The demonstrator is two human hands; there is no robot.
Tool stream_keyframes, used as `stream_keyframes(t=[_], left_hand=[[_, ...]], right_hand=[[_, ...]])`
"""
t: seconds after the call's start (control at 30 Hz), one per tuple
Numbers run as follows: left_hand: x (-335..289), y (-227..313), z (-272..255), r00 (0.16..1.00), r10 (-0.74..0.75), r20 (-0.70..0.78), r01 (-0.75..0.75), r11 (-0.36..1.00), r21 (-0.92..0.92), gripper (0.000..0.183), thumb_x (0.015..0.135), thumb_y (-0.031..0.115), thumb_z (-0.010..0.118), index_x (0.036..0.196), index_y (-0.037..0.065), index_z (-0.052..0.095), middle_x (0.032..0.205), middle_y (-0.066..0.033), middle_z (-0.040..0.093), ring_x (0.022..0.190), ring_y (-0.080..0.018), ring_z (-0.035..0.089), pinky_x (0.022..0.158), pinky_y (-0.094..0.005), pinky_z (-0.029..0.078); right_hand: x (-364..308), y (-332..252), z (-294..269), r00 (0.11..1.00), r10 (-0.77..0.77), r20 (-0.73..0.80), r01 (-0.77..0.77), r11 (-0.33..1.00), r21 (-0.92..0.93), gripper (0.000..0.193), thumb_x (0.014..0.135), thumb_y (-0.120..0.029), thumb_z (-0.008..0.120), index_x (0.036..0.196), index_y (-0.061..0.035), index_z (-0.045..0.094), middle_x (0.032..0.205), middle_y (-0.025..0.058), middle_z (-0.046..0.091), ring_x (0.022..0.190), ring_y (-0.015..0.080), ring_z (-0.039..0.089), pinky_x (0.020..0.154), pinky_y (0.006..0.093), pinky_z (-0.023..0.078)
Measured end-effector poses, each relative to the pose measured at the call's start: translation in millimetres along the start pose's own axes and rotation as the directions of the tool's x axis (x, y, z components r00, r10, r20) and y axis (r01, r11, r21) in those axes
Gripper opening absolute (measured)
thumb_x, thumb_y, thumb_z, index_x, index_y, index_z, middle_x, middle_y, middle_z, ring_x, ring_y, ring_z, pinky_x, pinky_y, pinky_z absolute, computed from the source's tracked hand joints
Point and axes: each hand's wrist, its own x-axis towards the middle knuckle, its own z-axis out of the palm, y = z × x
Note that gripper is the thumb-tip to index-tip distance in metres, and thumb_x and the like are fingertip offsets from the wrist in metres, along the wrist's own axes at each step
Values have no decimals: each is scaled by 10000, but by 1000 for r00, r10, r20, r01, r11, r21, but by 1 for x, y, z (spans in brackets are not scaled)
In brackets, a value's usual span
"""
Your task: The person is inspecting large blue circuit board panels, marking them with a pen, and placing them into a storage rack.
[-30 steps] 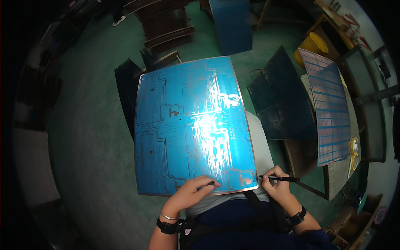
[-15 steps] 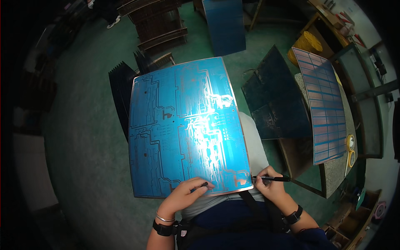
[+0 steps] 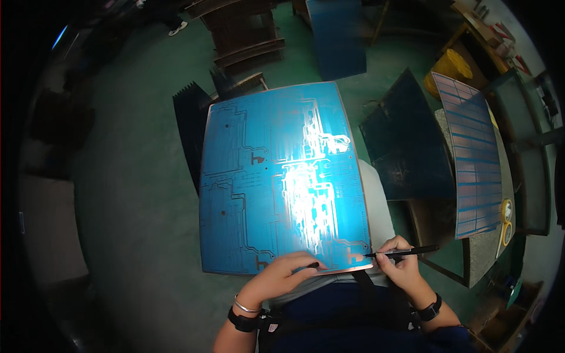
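Note:
A large blue circuit board panel (image 3: 235,170) with copper-coloured traces and a bare copper edge rests on my lap, shiny with glare down its middle. My right hand (image 3: 403,267) grips a slim black marker pen (image 3: 415,251), its tip at the panel's near right corner, by a copper patch. Whether the tip touches the surface, I cannot tell. My left hand (image 3: 285,275) lies across the near edge of the panel, with a small black pen cap (image 3: 313,265) pinched between thumb and finger.
Right of my leg lean a dark panel (image 3: 409,147) and a copper-and-blue striped panel (image 3: 477,165). Two yellow tape rolls (image 3: 507,223) sit beside them on a grey surface. A dark ridged rack (image 3: 189,129) stands behind the board's left edge. Farther off are a blue panel (image 3: 337,41) and a yellow bin (image 3: 450,67).
The whole scene has shifted right in view as my head turned slightly. The marker's tip has moved a little left, inward from the panel's edge. My left hand keeps its place.

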Motion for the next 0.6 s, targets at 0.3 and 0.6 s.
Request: stream_keyframes(t=[0.3, 0.6], left_hand=[[-8, 19, 11, 983, 146, 113, -144, 989, -23, 225, 873, 164, 552, 1039, 14, 578, 972, -106, 581, 888, -249, 571, 779, -328, 446], [-15, 34, 9, 980, 22, 198, -34, 998, 57, 140, 886, 154, 522, 881, 35, 594, 729, -57, 607, 707, -209, 587, 646, -312, 453]], right_hand=[[22, -55, 18, 835, -188, 517, 230, 973, -19, 156, 773, -54, 626, 925, -18, 623, 823, 89, 633, 741, 188, 607, 679, 290, 480], [26, -55, 28, 707, -243, 665, 351, 936, -32, 226, 781, -34, 623, 1005, -55, 645, 891, 88, 643, 797, 206, 620, 723, 311, 500]])
